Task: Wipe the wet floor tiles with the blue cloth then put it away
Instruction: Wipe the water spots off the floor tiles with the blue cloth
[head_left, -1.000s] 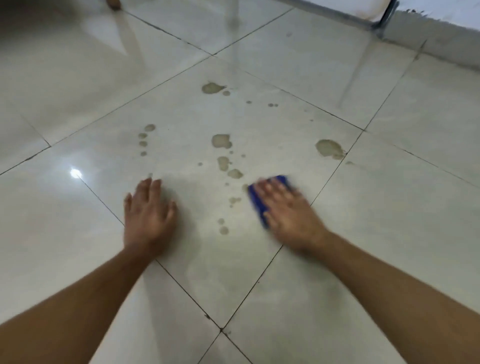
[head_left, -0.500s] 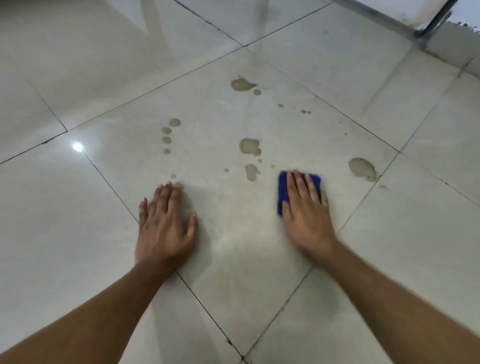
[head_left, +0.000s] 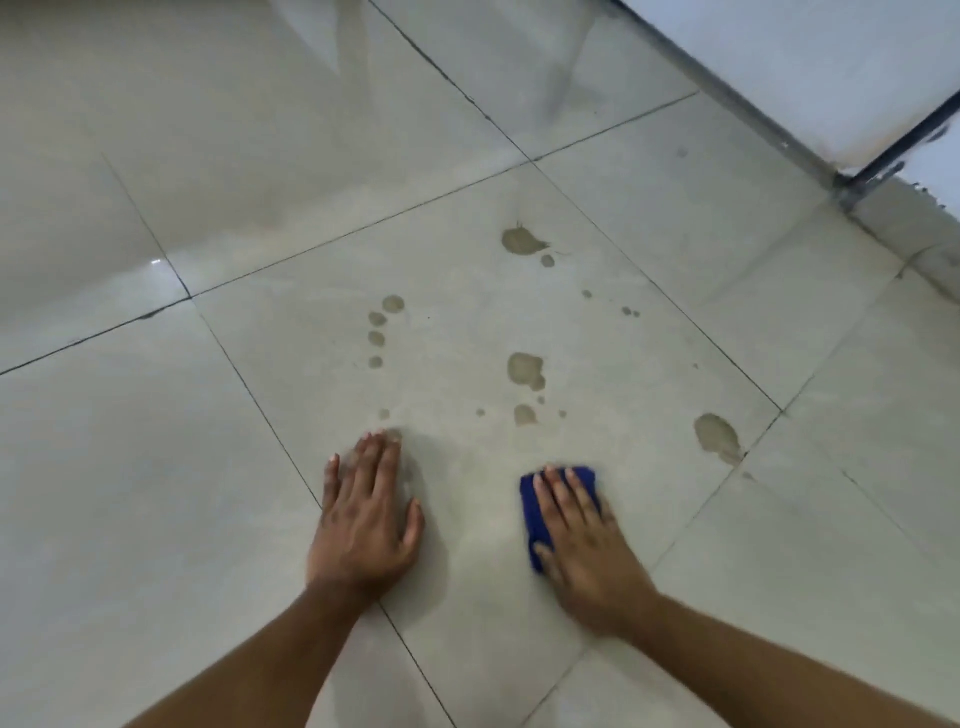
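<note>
Under the right hand (head_left: 587, 535), whose straight fingers (head_left: 558, 491) are pressing it flat, the blue cloth (head_left: 535, 512) is lying on the floor tiles (head_left: 467, 332); the left hand (head_left: 363, 519) is bracing open-palmed beside. Wiping is looking barely begun (wet patches (head_left: 524, 369) are sitting beyond); putting away remains. A metal frame (head_left: 852, 182) is edging the glossy floor.

The floor tiles (head_left: 675, 270) lay flat and open ahead of both hands, with only wet patches (head_left: 525, 370) on them and nothing raised. The left hand (head_left: 363, 525) pressed flat just beside the right hand (head_left: 587, 545) on the blue cloth (head_left: 530, 506), leaving a bare strip between them. At far right a dark metal frame (head_left: 852, 176) and white panel (head_left: 810, 62) closed off the floor.
</note>
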